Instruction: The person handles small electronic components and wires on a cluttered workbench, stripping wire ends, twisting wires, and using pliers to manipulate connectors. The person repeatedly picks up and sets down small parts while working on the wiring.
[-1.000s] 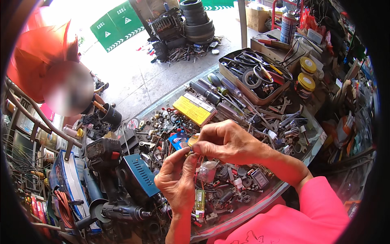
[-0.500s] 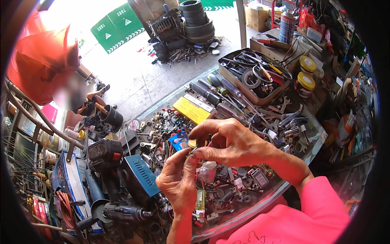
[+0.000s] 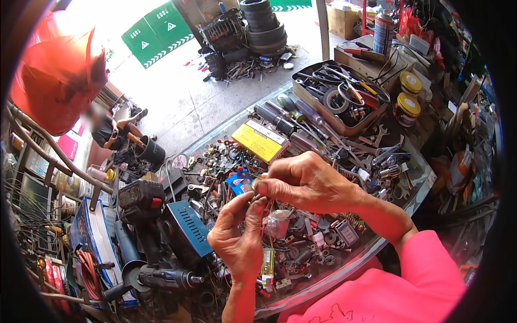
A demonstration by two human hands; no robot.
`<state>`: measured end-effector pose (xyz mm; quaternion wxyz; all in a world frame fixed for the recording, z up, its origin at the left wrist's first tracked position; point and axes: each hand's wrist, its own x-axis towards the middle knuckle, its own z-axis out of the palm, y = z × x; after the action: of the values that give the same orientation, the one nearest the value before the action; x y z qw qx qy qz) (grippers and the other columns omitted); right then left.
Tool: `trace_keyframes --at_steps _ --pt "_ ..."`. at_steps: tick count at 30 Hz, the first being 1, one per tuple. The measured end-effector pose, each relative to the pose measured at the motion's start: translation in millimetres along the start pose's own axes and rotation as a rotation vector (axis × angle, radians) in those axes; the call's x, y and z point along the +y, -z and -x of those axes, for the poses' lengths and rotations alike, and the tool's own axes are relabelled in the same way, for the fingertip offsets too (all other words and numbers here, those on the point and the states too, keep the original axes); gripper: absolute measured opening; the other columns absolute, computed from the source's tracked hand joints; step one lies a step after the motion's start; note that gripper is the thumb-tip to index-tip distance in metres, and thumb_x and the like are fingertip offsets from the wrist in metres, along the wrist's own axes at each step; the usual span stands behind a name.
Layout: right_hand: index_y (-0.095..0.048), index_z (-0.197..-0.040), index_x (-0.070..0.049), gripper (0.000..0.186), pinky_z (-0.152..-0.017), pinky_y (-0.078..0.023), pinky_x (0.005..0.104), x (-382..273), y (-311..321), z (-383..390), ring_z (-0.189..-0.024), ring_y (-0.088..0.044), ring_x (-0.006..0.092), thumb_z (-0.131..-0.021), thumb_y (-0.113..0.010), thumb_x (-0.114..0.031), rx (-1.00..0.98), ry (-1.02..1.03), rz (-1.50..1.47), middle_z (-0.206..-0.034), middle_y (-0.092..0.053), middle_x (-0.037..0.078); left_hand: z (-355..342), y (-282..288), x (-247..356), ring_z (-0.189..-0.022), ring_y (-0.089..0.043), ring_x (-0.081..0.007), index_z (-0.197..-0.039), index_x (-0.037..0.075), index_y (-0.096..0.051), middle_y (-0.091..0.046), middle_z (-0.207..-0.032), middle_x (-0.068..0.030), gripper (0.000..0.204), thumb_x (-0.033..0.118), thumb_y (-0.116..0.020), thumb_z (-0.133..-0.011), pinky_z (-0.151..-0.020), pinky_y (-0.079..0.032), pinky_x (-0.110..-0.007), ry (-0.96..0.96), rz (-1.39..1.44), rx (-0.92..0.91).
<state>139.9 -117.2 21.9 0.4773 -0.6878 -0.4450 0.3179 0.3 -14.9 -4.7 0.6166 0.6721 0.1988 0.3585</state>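
Above the cluttered table, my left hand (image 3: pixel 239 231) is closed, thumb and forefinger pinching a small dull metal piece (image 3: pixel 255 199) whose exact kind is too small to tell. Close beside it, my right hand (image 3: pixel 309 183) is closed too, with a tiny round yellowish-rimmed piece (image 3: pixel 255 183) between thumb and fingertips. The fingers cover most of both pieces. Behind the fingertips lies a blue card or packet (image 3: pixel 237 182). Beneath my hands sits a clear plastic bag (image 3: pixel 277 223) among loose metal parts.
Many small parts cover the glass-topped table (image 3: pixel 425 180). A yellow box (image 3: pixel 259 141), screwdrivers (image 3: pixel 309 116) and a tool tray (image 3: pixel 344 128) stand farther back. On the left are a teal box (image 3: pixel 188 229) and a cordless impact wrench (image 3: pixel 156 242). Another person (image 3: pixel 110 132) sits far left.
My right fingers have closed in and drawn down around the small round piece, which showed more fully before. The left hand keeps its pinch. The view has shifted slightly.
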Motion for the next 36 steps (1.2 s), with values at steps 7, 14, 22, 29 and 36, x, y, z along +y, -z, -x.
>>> trace_keyframes --at_steps 7,14,22,29,36 --pt "-0.059 -0.11 0.003 0.03 -0.065 -0.049 0.0232 2 -6 3 -0.076 -0.058 0.0072 -0.088 -0.066 -0.017 0.078 0.185 -0.115 -0.091 -0.064 0.006 0 3 -4 -0.073 -0.064 -0.0118 -0.104 -0.006 -0.061 -0.068 -0.086 -0.0095 0.02 0.0 -0.065 -0.085 -0.067 -0.051 -0.023 -0.01 -0.053 -0.014" --pt "-0.064 -0.097 0.003 0.029 -0.062 -0.049 0.0312 3 -6 3 -0.068 -0.062 0.0169 -0.09 -0.061 -0.025 0.103 0.148 0.026 -0.074 -0.064 0.012 2 0 0 -0.072 -0.063 -0.0109 -0.103 -0.006 -0.061 -0.068 -0.085 -0.0087 0.019 0.0 -0.064 -0.086 -0.065 -0.05 -0.022 0.003 -0.046 -0.044" --pt "-0.061 -0.105 0.003 0.034 -0.061 -0.05 0.0352 -2 -1 3 -0.068 -0.066 0.0222 -0.092 -0.057 -0.028 0.08 0.073 0.076 -0.084 -0.066 0.016 0 1 1 -0.07 -0.063 -0.0108 -0.102 -0.005 -0.061 -0.068 -0.083 -0.0081 0.018 0.0 -0.064 -0.085 -0.065 -0.05 -0.023 -0.014 -0.082 -0.038" --pt "-0.06 -0.109 0.003 0.031 -0.067 -0.051 0.0286 5 -4 3 -0.077 -0.064 0.0166 -0.088 -0.063 -0.02 0.139 0.296 0.001 -0.093 -0.066 0.013 -1 4 -3 -0.074 -0.065 -0.0121 -0.103 -0.006 -0.061 -0.068 -0.088 -0.0107 0.018 -0.001 -0.063 -0.086 -0.066 -0.051 -0.023 -0.025 -0.092 -0.033" --pt "-0.064 -0.096 0.002 0.028 -0.058 -0.048 0.0341 7 -5 0 -0.063 -0.063 0.0207 -0.092 -0.057 -0.025 0.127 0.195 -0.054 -0.071 -0.065 0.013 0 1 -3 -0.074 -0.065 -0.0123 -0.103 -0.006 -0.061 -0.068 -0.086 -0.0097 0.02 0.0 -0.065 -0.085 -0.067 -0.051 -0.024 0.008 -0.041 -0.026"
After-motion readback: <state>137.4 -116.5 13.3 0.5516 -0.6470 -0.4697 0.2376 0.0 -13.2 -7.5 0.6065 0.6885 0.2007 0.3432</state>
